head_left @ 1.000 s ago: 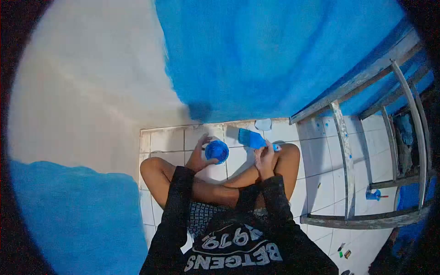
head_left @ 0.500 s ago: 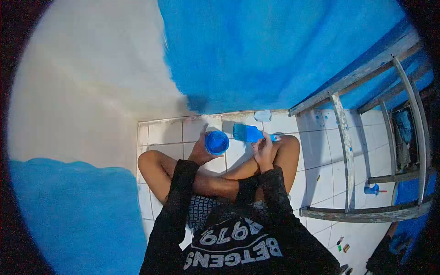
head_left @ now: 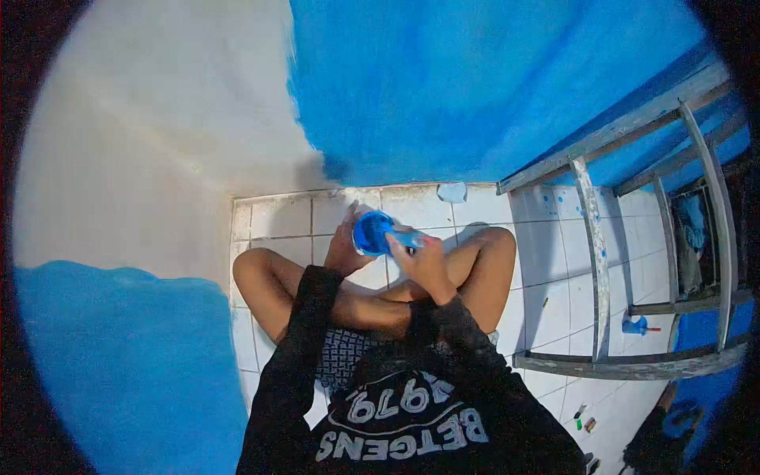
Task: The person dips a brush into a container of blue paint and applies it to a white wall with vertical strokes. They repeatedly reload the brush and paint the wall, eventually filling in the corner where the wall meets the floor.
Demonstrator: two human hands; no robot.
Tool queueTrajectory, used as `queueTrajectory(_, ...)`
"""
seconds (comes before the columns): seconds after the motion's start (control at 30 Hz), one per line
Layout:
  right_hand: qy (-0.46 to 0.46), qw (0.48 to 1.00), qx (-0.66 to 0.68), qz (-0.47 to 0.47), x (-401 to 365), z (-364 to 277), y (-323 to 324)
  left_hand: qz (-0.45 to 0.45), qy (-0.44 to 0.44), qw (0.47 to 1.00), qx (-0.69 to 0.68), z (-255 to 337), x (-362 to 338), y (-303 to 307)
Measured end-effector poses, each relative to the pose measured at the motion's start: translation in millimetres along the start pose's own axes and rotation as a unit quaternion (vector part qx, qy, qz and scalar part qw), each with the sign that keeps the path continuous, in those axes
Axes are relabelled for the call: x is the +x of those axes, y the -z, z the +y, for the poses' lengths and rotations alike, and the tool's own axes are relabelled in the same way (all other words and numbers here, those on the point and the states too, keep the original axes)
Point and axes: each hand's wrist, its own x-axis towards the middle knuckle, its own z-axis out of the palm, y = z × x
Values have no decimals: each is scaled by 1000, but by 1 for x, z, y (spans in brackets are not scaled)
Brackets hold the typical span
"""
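Note:
My left hand (head_left: 342,244) is wrapped round the side of a small cup of blue paint (head_left: 366,247), held above my crossed legs. In my right hand (head_left: 426,263) is a paintbrush (head_left: 405,237), gripped by its handle. The brush's bristle end is down inside the cup, so the bristles are mostly hidden. In front of me, the wall (head_left: 443,87) is coated in blue up to a ragged edge, beyond which it is pale.
A wooden ladder (head_left: 590,261) leans at my right. On the white tiles (head_left: 277,218) lies a pale blue scrap (head_left: 452,192) by the wall. A blue object with a red handle (head_left: 637,326) rests beyond the ladder. Part of another person (head_left: 657,435) shows at lower right.
My right hand has moved left, carrying the brush from beside the cup until its bristles are inside. My left hand still holds the cup, now slightly tilted.

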Motion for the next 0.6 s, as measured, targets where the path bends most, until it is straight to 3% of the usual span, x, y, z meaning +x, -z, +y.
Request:
queueTrajectory(0.03, 50, 998, -36, -19, 3, 2, -6, -3, -7, 1000, 18, -7, -2, -5)
queueTrajectory(0.13, 86, 990, -106, -28, 13, 19, -30, -15, -27, 996, 80, -25, -6, -6)
queueTrajectory(0.17, 116, 982, -140, -53, 16, 26, -36, 22, -112, 984, 139, 17, 4, 15)
queueTrajectory(0.3, 76, 978, -172, -86, 15, 30, -45, 0, -96, 994, 55, -1, 1, 11)
queueTrajectory(0.37, 122, 985, -121, -1, 15, 27, -47, -13, -35, 999, 29, 16, 2, 17)
queueTrajectory(0.4, 122, 985, -121, -3, 13, 26, -45, -11, -33, 999, 28, 17, 2, 17)
queueTrajectory(0.47, -10, 998, -56, -7, 11, 8, -29, -10, -11, 999, -38, 15, 0, 14)
queueTrajectory(0.5, 8, 995, -93, 22, 9, 34, -35, -13, -1, 999, -35, 12, 1, 13)
queueTrajectory(0.6, -14, 996, -62, 70, 9, 4, -7, -14, 29, 999, -22, 11, 0, 12)
